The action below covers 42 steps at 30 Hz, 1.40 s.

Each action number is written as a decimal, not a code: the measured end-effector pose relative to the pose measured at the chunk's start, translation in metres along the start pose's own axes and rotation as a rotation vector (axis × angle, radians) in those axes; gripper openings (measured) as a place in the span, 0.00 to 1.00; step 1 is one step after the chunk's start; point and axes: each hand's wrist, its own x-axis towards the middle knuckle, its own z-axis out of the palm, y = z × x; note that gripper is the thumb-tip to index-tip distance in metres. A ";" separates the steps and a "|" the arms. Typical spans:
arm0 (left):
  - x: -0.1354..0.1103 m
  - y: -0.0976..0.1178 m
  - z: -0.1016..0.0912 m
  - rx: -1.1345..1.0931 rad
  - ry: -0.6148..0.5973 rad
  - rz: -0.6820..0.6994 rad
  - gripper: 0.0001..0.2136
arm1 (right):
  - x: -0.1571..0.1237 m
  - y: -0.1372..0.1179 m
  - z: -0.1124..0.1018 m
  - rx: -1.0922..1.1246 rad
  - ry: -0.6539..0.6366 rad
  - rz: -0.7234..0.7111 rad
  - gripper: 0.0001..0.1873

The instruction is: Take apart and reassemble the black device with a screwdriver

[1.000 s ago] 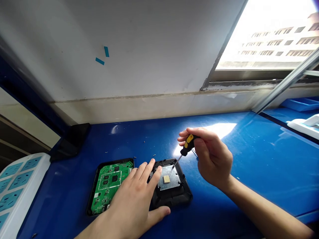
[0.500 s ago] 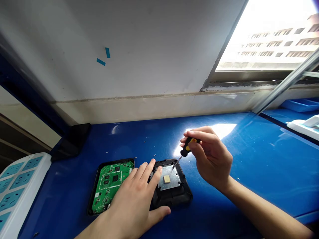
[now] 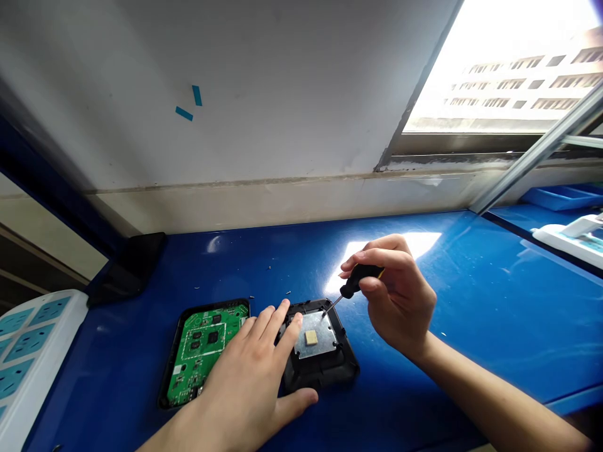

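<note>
My left hand (image 3: 249,376) lies flat, fingers stretched out, pressing on the left edge of a black plastic housing (image 3: 325,371) and partly over the green circuit board (image 3: 198,351) in its own black tray beside it. Inside the housing sits a silver metal plate (image 3: 320,333) with a small tan square pad (image 3: 311,338) in its middle. My right hand (image 3: 400,295) pinches a small black-and-yellow screwdriver (image 3: 353,284), its tip resting at the plate's upper right corner.
The blue tabletop (image 3: 471,301) runs to a white wall. A white power strip with blue sockets (image 3: 23,345) lies at the far left, a black cover (image 3: 127,263) behind it. Tiny screws (image 3: 269,268) are scattered near the housing. White and blue trays (image 3: 570,235) stand at the right.
My right fingers have rolled over the screwdriver handle, hiding most of its yellow part, as if turning it. The left hand stays pressed on the housing. The view has shifted slightly.
</note>
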 end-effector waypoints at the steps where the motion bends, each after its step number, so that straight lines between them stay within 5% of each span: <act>1: 0.000 0.000 -0.001 0.001 -0.006 -0.002 0.40 | 0.000 0.000 0.000 -0.022 0.013 0.009 0.11; 9: -0.001 0.000 0.001 -0.010 0.033 0.001 0.40 | -0.002 -0.007 0.003 0.079 -0.009 0.100 0.16; 15: 0.000 -0.001 0.002 0.010 0.018 0.004 0.40 | -0.003 0.000 0.002 0.106 -0.044 0.011 0.12; 20: -0.001 -0.001 0.002 -0.006 0.027 0.011 0.41 | -0.004 0.001 0.003 0.026 -0.027 0.020 0.19; 27: -0.001 -0.001 0.001 0.015 -0.015 0.001 0.41 | -0.010 -0.005 0.003 0.206 -0.069 0.090 0.18; 34: 0.000 -0.001 0.003 0.051 -0.017 0.009 0.41 | -0.009 0.005 0.000 0.052 -0.082 -0.046 0.21; 42: 0.000 0.001 0.000 0.053 -0.020 0.003 0.40 | -0.010 0.002 0.002 0.063 -0.067 0.005 0.24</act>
